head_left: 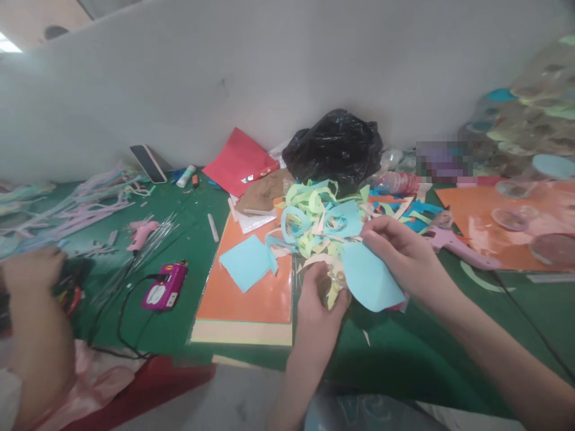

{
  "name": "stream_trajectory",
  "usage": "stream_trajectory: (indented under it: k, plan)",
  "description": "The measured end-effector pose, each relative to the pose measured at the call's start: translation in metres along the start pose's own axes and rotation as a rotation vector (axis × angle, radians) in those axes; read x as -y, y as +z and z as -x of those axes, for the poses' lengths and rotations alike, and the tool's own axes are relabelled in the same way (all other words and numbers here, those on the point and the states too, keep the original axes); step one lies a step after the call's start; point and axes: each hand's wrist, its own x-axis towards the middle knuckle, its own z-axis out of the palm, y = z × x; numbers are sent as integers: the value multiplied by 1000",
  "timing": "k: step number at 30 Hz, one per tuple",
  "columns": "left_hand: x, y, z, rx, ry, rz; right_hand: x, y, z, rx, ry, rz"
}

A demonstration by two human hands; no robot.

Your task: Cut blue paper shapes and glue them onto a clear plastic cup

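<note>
My left hand (320, 294) is closed around a small clear round thing, half hidden, just below a heap of paper scraps (321, 218) in green, yellow and blue. My right hand (399, 251) pinches a light blue paper piece (371, 278) that hangs down to the right of my left hand. Both hands meet over the green table (404, 353), beside an orange sheet (251, 293) that carries a light blue paper square (246, 262).
Another person's hand (31, 269) rests at the far left beside pink strips. A pink glue gun (453, 244) lies right of my hands, another (141, 232) at left. A purple box (164, 287) with black cable, a black bag (335, 146), red paper (238, 161) and a phone (148, 163) lie behind.
</note>
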Motion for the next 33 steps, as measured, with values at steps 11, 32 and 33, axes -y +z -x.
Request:
stream_trajectory:
  k: [11, 32, 33]
  plan:
    - [1, 5, 2, 5, 68, 23, 4, 7, -3, 91, -146, 316]
    - [0, 5, 1, -16, 58, 85, -9, 11, -8, 83, -555, 753]
    - [0, 5, 1, -15, 56, 92, -7, 10, -7, 89, -561, 720]
